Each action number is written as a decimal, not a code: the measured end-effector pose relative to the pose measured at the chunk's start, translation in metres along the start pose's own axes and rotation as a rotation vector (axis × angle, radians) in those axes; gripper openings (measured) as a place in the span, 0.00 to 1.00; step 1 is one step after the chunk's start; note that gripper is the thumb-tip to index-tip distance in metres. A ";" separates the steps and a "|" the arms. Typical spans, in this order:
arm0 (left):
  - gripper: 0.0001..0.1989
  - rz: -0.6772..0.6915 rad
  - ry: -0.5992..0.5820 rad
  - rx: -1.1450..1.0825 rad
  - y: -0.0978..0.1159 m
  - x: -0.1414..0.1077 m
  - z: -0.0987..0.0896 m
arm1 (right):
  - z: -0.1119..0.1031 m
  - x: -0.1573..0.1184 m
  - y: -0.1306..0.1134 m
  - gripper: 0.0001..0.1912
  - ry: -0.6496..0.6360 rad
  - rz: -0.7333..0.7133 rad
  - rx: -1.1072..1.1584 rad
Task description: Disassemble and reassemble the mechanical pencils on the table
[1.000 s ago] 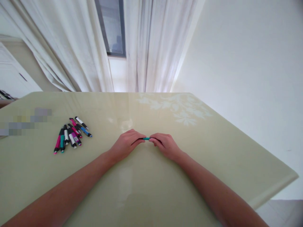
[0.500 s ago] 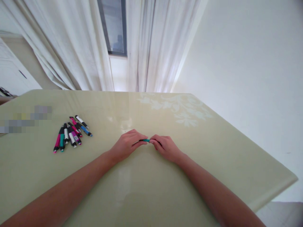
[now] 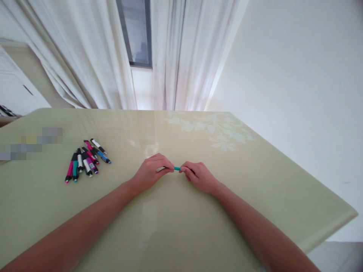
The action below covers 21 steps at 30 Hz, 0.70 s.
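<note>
Between my hands, level and just above or on the tabletop, is a teal pen (image 3: 177,168); only its teal middle shows, and both ends are covered by fingers. My left hand (image 3: 151,169) pinches one end between thumb and fingers. At the other end, my right hand (image 3: 199,176) is closed on it with thumb and curled fingers. To the left lies a loose pile of pens: a pink pen (image 3: 69,172), a teal pen (image 3: 75,170), a blue pen (image 3: 103,156) and a white pen (image 3: 98,146) among several others.
The pale green table (image 3: 176,230) has a white floral pattern (image 3: 212,128) near its far right edge. Blurred-out items (image 3: 31,143) lie at the left. Behind the table hang white curtains (image 3: 195,56) beside a window (image 3: 136,34); a white wall (image 3: 297,75) stands at right.
My left fingers have shifted slightly left along the pen, and more of its teal middle now shows between the hands. The right hand has barely moved.
</note>
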<state>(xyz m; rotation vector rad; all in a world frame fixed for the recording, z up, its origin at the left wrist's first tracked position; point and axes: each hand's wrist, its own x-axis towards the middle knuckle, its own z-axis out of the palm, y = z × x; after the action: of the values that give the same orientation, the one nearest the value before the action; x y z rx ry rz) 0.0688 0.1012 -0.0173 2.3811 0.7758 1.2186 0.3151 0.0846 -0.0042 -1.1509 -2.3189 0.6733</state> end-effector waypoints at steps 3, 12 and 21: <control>0.04 -0.031 0.004 0.000 0.001 0.000 0.000 | 0.000 0.000 0.000 0.16 -0.007 -0.024 -0.022; 0.07 -0.153 -0.060 -0.008 0.001 0.001 -0.002 | 0.001 0.001 0.003 0.14 0.041 -0.073 -0.001; 0.11 -0.118 -0.035 0.022 0.003 0.000 -0.001 | 0.001 0.002 -0.006 0.14 0.028 0.014 -0.030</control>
<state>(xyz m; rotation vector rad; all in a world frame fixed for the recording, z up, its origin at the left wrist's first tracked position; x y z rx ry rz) 0.0691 0.0987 -0.0155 2.3315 0.9092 1.1233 0.3103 0.0832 -0.0008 -1.1837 -2.3065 0.6258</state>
